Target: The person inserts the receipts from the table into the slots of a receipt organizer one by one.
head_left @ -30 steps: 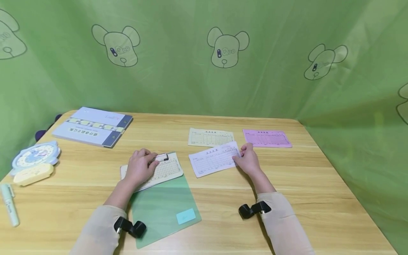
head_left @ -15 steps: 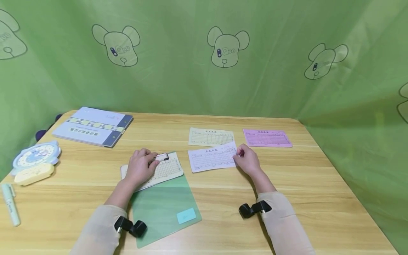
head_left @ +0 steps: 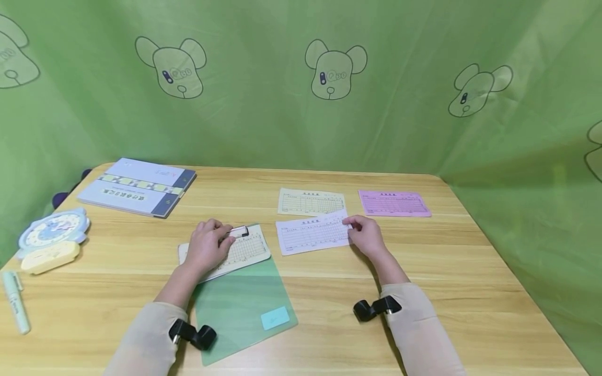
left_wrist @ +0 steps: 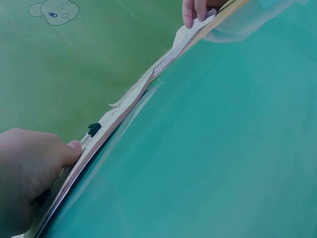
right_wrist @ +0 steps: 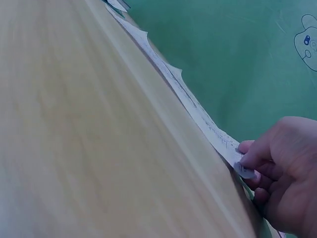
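Note:
My left hand (head_left: 207,248) grips the metal clip (head_left: 239,232) with black ends at the top of a translucent green clipboard (head_left: 235,297). Its thumb presses from above in the left wrist view. Under the clip lies a cream printed form (head_left: 254,248), partly hidden by that hand. To the right, my right hand (head_left: 367,237) pinches the right edge of a white printed form (head_left: 310,235) between thumb and fingers. In the right wrist view the pinched corner (right_wrist: 242,168) curls up slightly. Behind it are a pale yellow form (head_left: 308,201), which the white one overlaps in the head view, and a purple form (head_left: 395,203).
A pale blue folder-like book (head_left: 131,183) lies at the back left. Along the left edge are a blue round dial (head_left: 54,228), a cream oblong case (head_left: 49,257) and a mint highlighter (head_left: 16,305). A green curtain (head_left: 263,125) hangs behind the table.
The white form has turned a little, its lower edge moving up and its left end slightly left. My right fingers have shifted their hold on its edge. The left hand stays in place.

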A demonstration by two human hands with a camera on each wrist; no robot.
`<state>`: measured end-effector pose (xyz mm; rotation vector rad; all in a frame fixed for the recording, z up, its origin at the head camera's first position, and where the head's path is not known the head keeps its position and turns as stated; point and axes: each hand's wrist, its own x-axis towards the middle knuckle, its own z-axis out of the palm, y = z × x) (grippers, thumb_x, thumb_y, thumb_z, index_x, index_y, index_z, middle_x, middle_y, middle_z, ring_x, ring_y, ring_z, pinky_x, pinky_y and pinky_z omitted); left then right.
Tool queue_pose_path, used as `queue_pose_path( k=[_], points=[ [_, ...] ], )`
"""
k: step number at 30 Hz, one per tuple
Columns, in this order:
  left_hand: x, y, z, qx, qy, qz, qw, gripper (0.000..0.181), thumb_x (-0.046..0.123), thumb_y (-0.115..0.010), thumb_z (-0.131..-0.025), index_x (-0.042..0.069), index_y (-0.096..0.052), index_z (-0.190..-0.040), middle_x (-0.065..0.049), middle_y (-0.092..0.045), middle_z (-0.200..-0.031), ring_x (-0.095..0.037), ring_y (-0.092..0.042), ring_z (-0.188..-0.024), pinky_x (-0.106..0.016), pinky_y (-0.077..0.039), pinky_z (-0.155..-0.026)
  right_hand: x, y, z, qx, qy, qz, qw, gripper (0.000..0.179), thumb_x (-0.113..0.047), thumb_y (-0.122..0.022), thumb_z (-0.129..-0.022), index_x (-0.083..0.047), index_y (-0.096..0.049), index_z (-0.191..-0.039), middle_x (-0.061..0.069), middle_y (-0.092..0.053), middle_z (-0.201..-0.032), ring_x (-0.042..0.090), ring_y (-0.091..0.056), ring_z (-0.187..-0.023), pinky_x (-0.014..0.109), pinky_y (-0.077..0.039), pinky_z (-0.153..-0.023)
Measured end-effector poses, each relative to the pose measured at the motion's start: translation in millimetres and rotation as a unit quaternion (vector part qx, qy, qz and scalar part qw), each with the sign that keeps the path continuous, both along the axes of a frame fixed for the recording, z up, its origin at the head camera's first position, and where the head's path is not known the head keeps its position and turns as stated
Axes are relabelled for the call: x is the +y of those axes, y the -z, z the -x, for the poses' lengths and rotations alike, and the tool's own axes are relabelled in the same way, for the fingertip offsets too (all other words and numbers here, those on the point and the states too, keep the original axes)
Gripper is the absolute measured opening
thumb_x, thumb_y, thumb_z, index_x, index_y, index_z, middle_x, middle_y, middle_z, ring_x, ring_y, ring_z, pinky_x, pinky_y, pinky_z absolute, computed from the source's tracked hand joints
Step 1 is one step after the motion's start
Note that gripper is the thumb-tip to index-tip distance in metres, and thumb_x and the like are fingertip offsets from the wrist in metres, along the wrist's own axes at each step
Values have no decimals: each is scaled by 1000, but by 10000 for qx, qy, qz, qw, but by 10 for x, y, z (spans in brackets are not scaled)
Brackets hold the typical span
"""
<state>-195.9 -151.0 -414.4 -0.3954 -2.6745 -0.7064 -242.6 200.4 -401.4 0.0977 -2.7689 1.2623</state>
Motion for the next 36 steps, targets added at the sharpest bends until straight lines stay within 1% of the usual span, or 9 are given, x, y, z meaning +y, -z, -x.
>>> queue_pose_path(
  k=[4,7,9,13,15,23,28,33,36],
  points=[
    [1,2,2,3,0,5,10000,32,19,-60,-79,0,-61,-105,-14,-52,-94,-29,-42,-82,-41,-32,-71,-2,-22,-3,-243,133,495,9984,33,10,-42,-72,5,-60,-99,19,-52,-102,24,-43,-88,34,-37,-76],
    [1,0,1,-6,5,-7,10000,32,19,-60,-80,0,-61,-105,-14,-52,-94,-29,-42,-82,-41,-32,-71,-2,-39,-1,-381,283,846,9953,37,10,-41,-71,5,-59,-102,19,-50,-106,22,-42,-91,30,-36,-78],
    [1,-2,-3,-20,3,-23,10000,32,19,-60,-80,0,-61,-106,-14,-52,-94,-28,-41,-83,-41,-32,-71,3,-54,0,-465,328,990,9935,38,9,-42,-70,5,-58,-105,18,-49,-106,19,-42,-87,26,-38,-73],
    [-2,3,-5,-39,0,-44,10000,32,19,-60,-80,0,-60,-106,-14,-52,-94,-29,-42,-83,-41,-32,-71,47,-95,-8,-663,265,1242,9897,39,8,-45,-71,4,-55,-109,17,-48,-100,11,-42,-63,19,-37,-51],
    [-3,7,-4,-44,0,-38,10000,32,19,-60,-80,0,-60,-106,-14,-52,-94,-29,-42,-83,-41,-32,-71,86,-124,-14,-718,165,1395,9875,39,7,-46,-72,4,-54,-110,18,-47,-101,8,-42,-58,18,-37,-47],
    [-7,4,2,-53,-3,-33,10000,32,20,-60,-80,1,-61,-106,-14,-52,-94,-28,-41,-82,-40,-32,-70,234,-279,-27,-707,-101,1999,9772,39,6,-49,-77,6,-49,-116,18,-44,-117,7,-48,-63,22,-43,-60],
    [-10,3,2,-79,-16,-19,10000,32,20,-59,-80,1,-60,-106,-13,-52,-94,-28,-41,-82,-40,-32,-71,212,-369,-50,-932,-499,2496,9626,42,9,-46,-79,8,-42,-121,20,-39,-124,9,-54,-76,24,-45,-71],
    [-8,3,1,-88,-20,-17,10000,32,20,-59,-80,1,-60,-106,-14,-52,-94,-28,-41,-82,-40,-32,-71,92,-401,-93,-1087,-1233,2525,9535,44,10,-46,-79,9,-39,-122,25,-41,-119,17,-56,-85,30,-44,-75],
    [-5,3,6,-75,-14,-13,10000,32,20,-60,-80,1,-60,-106,-14,-52,-94,-28,-41,-82,-40,-32,-70,7,-387,-118,-1109,-1580,2321,9533,42,8,-48,-79,8,-42,-120,24,-43,-117,21,-55,-87,32,-44,-76]
  ],
)
